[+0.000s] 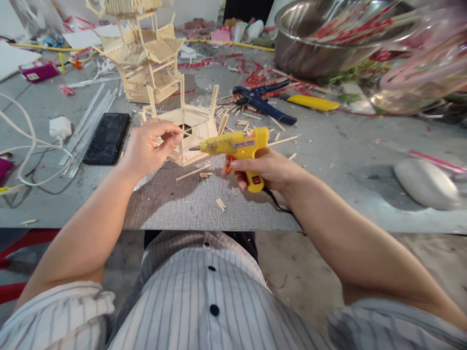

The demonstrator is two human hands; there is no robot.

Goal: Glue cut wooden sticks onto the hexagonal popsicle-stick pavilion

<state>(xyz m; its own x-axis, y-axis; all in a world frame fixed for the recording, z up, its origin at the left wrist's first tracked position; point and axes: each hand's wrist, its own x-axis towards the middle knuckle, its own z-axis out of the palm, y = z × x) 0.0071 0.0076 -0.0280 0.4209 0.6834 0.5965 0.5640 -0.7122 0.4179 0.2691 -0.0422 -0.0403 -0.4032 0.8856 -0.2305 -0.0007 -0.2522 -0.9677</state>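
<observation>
We look through one camera, which is worn on the head. It faces forward and downward, so the striped shirt (175, 306) fills the bottom, quite near to us, and both forearms (87, 218) stretch away from the lower corners. We see the table (335, 160) from above at a slant: its front edge crosses below the middle, and its far part lies near the top. The left hand (151, 146) and the right hand (273, 167) come around the centre. Farther from us, the wooden tower (127, 52) is cut by the upper border.
</observation>
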